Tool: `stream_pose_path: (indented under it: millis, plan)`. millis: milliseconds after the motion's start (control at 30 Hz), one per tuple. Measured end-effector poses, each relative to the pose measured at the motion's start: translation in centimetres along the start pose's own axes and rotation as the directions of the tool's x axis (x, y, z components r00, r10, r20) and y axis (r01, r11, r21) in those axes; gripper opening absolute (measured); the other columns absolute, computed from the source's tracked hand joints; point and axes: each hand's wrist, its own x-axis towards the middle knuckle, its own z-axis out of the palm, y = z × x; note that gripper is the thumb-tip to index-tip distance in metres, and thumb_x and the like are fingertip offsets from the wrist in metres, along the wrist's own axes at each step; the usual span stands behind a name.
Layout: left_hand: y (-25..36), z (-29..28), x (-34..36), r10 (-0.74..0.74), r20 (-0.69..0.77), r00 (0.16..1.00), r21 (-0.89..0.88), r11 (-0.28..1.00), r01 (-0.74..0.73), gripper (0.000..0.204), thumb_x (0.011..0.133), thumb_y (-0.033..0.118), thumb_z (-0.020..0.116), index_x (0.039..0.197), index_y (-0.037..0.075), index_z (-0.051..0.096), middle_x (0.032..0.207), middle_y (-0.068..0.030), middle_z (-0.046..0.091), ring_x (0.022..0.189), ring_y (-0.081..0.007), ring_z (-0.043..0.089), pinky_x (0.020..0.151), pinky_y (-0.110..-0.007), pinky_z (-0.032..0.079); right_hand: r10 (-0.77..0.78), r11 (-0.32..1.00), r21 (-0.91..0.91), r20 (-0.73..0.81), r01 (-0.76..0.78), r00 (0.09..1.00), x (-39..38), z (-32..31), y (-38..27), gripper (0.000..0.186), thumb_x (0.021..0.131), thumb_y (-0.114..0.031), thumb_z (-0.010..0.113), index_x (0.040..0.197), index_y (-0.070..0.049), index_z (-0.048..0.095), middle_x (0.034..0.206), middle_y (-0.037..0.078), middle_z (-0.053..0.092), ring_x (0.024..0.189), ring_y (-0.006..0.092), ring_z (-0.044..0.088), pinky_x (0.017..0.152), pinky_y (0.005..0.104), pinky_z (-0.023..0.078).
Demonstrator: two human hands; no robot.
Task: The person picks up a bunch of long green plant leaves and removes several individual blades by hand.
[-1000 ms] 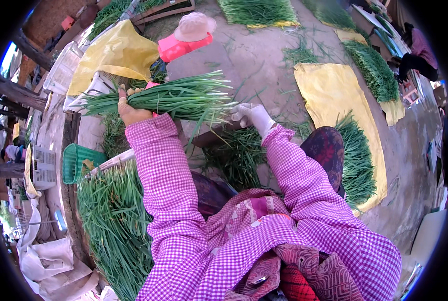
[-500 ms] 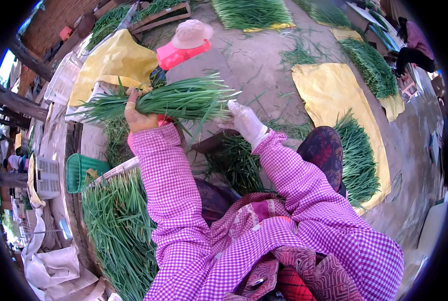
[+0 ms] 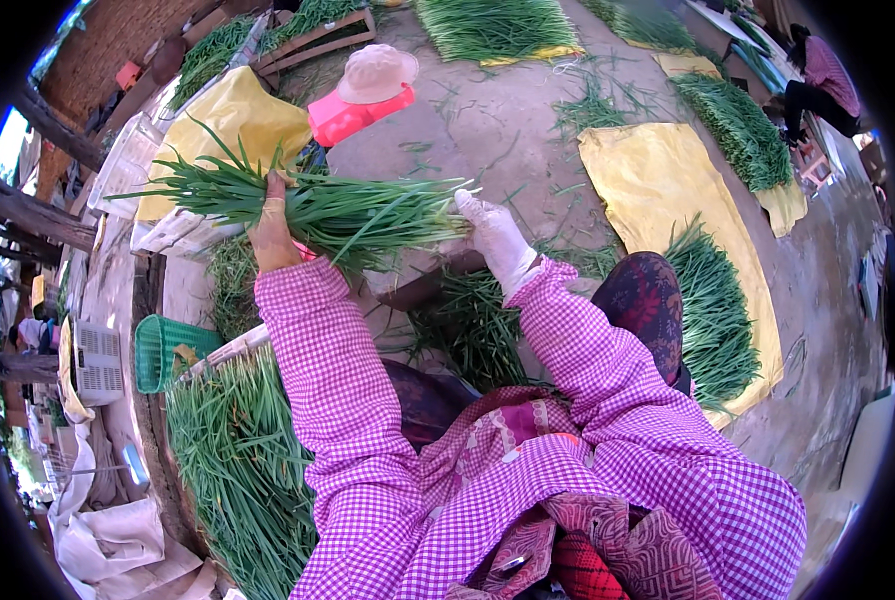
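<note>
My left hand [image 3: 272,225], with tape on a finger, grips a bundle of long green leafy stalks [image 3: 347,215] held crosswise in front of me. My right hand [image 3: 492,235], in a white glove, has its fingers closed at the pale ends of those stalks. Below, between my legs, loose dark greens [image 3: 477,330] lie in a heap. Beside my right knee, more stalks [image 3: 712,330] rest on a yellow sheet [image 3: 647,170]. A dense layer of stalks [image 3: 237,460] lies at my lower left.
Yellow sacking [image 3: 232,105] covers white crates at the upper left, near a pink item [image 3: 352,120] with a pale hat [image 3: 377,72]. A green basket [image 3: 157,350] stands left. Rows of greens [image 3: 492,25] lie ahead. A person [image 3: 822,85] is at the far right.
The bundle has shifted slightly, with its leaf tips fanned higher on the left. My right hand has moved a little up and left to the pale ends, its fingers closing there.
</note>
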Motion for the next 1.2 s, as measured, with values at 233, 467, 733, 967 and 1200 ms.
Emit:
stream_pose_path:
  millis: [233,467,733,967,1200]
  plan:
    - [0.9,0.6,-0.8,-0.084,-0.083,0.993,-0.249,0.967,0.061,0.026,0.089,0.029,0.053,0.093,0.005,0.060,0.090,-0.0083,0.060,0.077,-0.0198,0.059,0.070,-0.033,0.050,0.054,0.991,-0.125,0.015,-0.052,0.998,0.4,-0.9,1.1,0.023,0.084,-0.017,0.061,0.100,0.000,0.060,0.087,0.007,0.064,0.076,0.0160,0.061,0.065,0.0287,0.051]
    - [0.1,-1.2,-0.4,-0.169,-0.212,0.962,-0.500,0.865,0.042,0.033,0.092,0.031,0.043,0.099,0.003,0.058,0.098,-0.0113,0.060,0.089,-0.0264,0.058,0.082,-0.041,0.048,0.110,0.932,-0.338,-0.069,-0.127,0.992,0.1,-1.1,1.4,0.010,0.082,-0.011,0.061,0.086,-0.002,0.062,0.075,0.002,0.063,0.064,0.0093,0.057,0.058,0.0224,0.044]
    - [-1.0,-4.1,1.7,-0.164,-0.297,0.941,-0.649,0.757,-0.073,0.034,0.092,0.035,0.042,0.101,0.007,0.059,0.108,-0.0118,0.059,0.100,-0.0301,0.055,0.089,-0.049,0.043,-0.239,0.756,-0.641,-0.079,0.135,0.968,2.3,-7.1,3.2,0.013,0.082,-0.014,0.059,0.089,-0.003,0.063,0.079,-0.001,0.064,0.077,0.0119,0.059,0.074,0.0263,0.046]
    - [0.6,-2.6,0.0,-0.090,-0.304,0.948,-0.637,0.760,-0.132,0.034,0.091,0.030,0.046,0.103,0.001,0.056,0.105,-0.0145,0.058,0.096,-0.0276,0.056,0.085,-0.042,0.046,-0.025,0.930,-0.367,-0.039,0.009,0.999,0.4,1.0,-0.9,0.032,0.086,-0.035,0.056,0.088,-0.003,0.064,0.074,0.005,0.065,0.056,0.0112,0.056,0.056,0.0237,0.045]
    - [-0.2,-2.0,0.3,-0.006,-0.216,0.976,-0.659,0.738,-0.142,0.026,0.091,0.027,0.044,0.094,0.004,0.056,0.096,-0.0104,0.059,0.087,-0.0252,0.056,0.081,-0.042,0.046,-0.081,0.910,-0.413,-0.081,0.041,0.993,2.5,1.3,0.9,0.014,0.083,-0.014,0.059,0.083,-0.001,0.064,0.070,0.005,0.063,0.054,0.0110,0.056,0.050,0.0240,0.044]
